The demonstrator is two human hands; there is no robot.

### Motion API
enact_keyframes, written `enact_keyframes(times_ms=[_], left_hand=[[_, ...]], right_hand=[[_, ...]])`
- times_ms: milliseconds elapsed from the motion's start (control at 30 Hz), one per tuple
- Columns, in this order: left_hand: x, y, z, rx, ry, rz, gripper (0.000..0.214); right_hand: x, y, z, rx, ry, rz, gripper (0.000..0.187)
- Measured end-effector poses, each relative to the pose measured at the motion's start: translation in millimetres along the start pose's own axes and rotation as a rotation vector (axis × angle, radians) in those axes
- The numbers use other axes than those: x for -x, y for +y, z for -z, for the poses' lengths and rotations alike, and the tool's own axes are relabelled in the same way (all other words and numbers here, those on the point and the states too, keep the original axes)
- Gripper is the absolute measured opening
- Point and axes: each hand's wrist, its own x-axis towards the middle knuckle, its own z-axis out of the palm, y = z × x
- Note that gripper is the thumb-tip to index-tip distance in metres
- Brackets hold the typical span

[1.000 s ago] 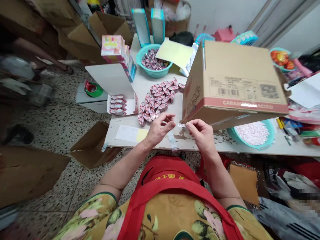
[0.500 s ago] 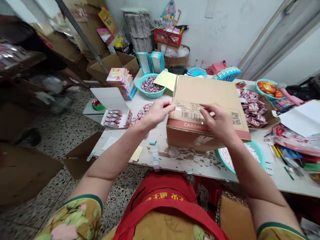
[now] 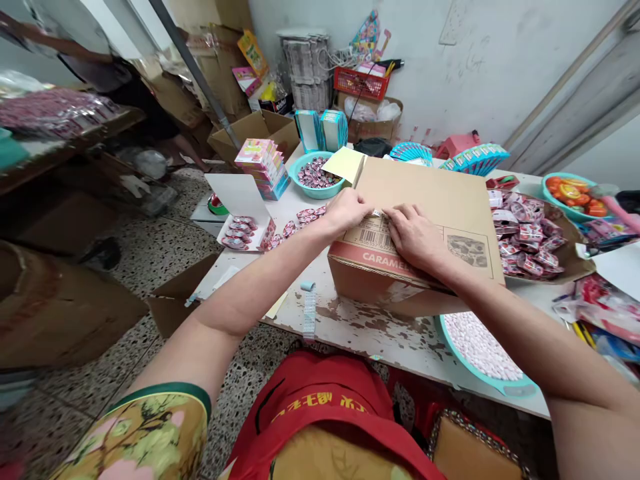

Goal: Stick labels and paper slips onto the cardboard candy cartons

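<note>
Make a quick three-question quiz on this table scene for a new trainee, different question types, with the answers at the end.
1. True or false: the right hand rests on the brown cardboard box.
2. What fills the round turquoise plastic bowl nearest the red fabric apron? A, water; B, small whitish pieces; C, coins.
3. Fill in the blank: on the box, between the left hand and the right, shows a small white ____.

Key: 1, true; 2, B; 3, label.

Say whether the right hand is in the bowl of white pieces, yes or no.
No, the right hand lies on top of the brown carton.
</note>
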Motion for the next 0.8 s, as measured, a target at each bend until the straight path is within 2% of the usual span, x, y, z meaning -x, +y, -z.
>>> enact_keyframes(times_ms=[133,333,467,533,667,733,800], left_hand=[[4,8,2.4,-0.233,-0.014,0.03,0.018],[0,11,-1.0,-0.413,0.006,-0.007,0.02],[-4,7,-1.6,-0.531,0.012,-0.076,0.023],[-4,-1,3.6,-0.551,0.049,-0.065,0.027],[-10,-29,15.9,-0.383,0.155,0.038,0.035],[-19,-42,14.5,-0.203,0.179,-0.022,0.043],[-27,-50,7.7,-0.033,0.147,-0.139,0.056]], right_hand=[[-1,-3,3,0.025,-0.033,0.016,0.043],[-6,-5,2,0.079,-0.128,0.018,0.045],[-7,-6,4,0.063,-0.151,0.019,0.046],[-7,-7,4,0.057,-0.144,0.01,0.045],[-9,-7,3,0.03,-0.135,-0.007,0.044],[-9,-5,0,0.013,-0.137,-0.007,0.044],[-9,-2,-2,-0.015,-0.131,-0.007,0.044]])
